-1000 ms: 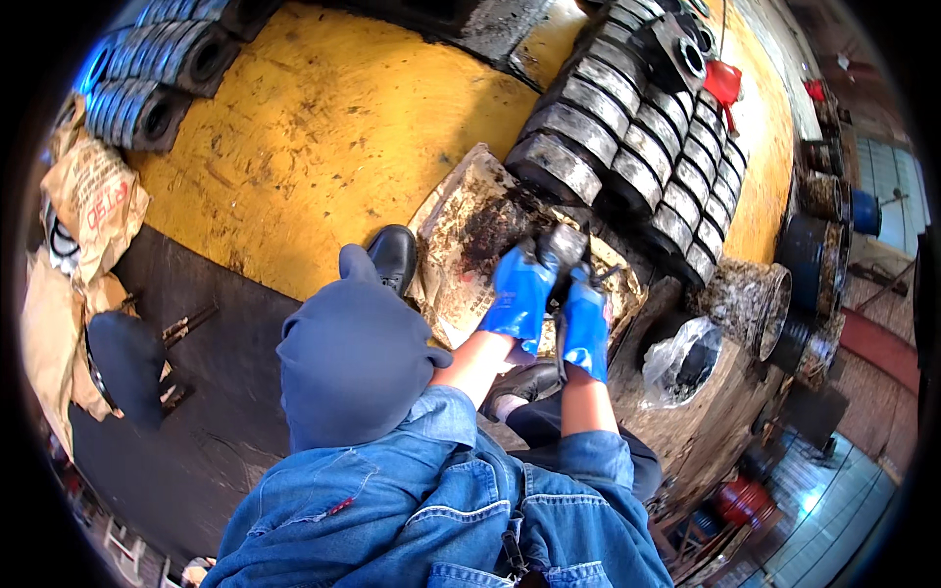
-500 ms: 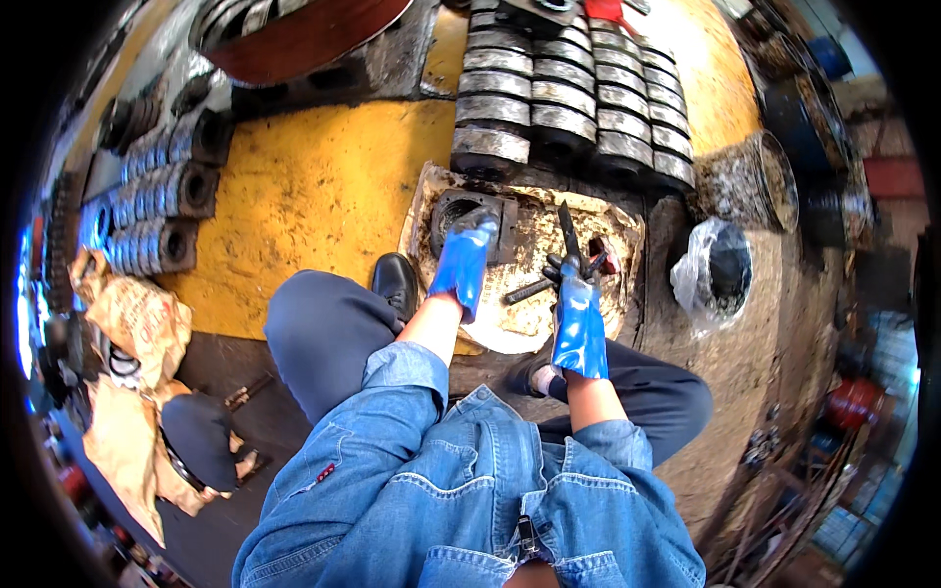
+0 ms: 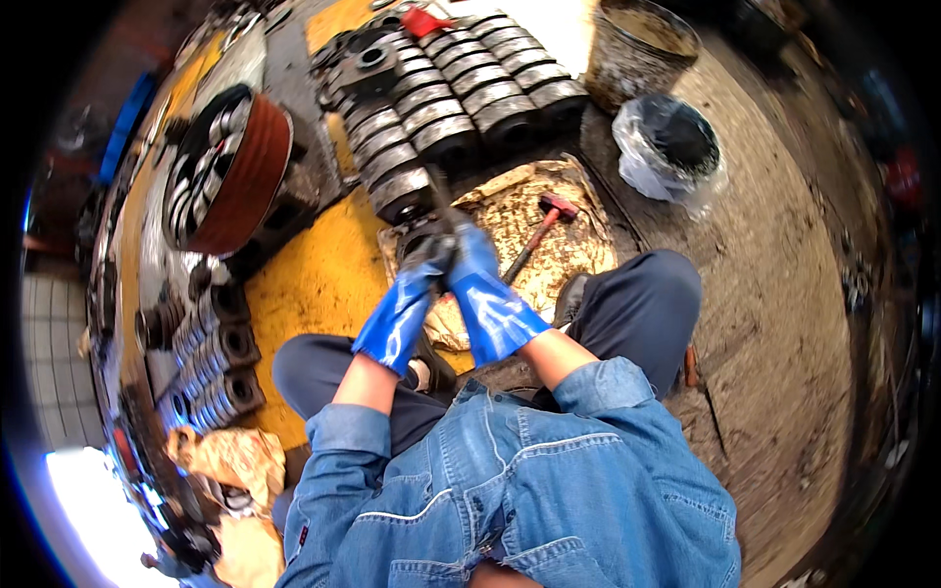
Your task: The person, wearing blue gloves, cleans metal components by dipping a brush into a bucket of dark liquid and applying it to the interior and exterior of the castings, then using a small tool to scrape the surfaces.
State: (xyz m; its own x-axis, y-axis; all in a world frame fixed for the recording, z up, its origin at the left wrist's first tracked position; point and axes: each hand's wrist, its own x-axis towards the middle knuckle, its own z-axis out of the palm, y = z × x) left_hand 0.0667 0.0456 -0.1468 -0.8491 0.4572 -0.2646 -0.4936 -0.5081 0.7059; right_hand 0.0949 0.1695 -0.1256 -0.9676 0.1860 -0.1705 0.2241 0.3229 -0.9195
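Both my hands wear blue gloves with dark, soiled fingers and are close together over a dirty cardboard sheet [image 3: 578,235]. My left hand [image 3: 427,263] is closed at the edge of a dark metal block with a round bore [image 3: 416,235], mostly covered by the gloves. Beside it, my right hand [image 3: 470,247] grips a flat, dark file-like tool [image 3: 438,186], blurred and pointing away from me. A hammer [image 3: 537,233] with a reddish head lies on the cardboard, right of my right hand.
Rows of stacked round metal parts [image 3: 470,93] stand just beyond the cardboard. A bag-lined bucket [image 3: 676,147] and a grimy drum [image 3: 642,49] are at the far right. To the left are a brown-sided round container [image 3: 245,181] of metal parts, more bored blocks [image 3: 221,358] and brown paper sacks [image 3: 235,465].
My view has turned, shifting the scene. My right hand has brought the tool left, beside my left hand at the block. The hammer's head, earlier mostly behind the right hand, is now uncovered.
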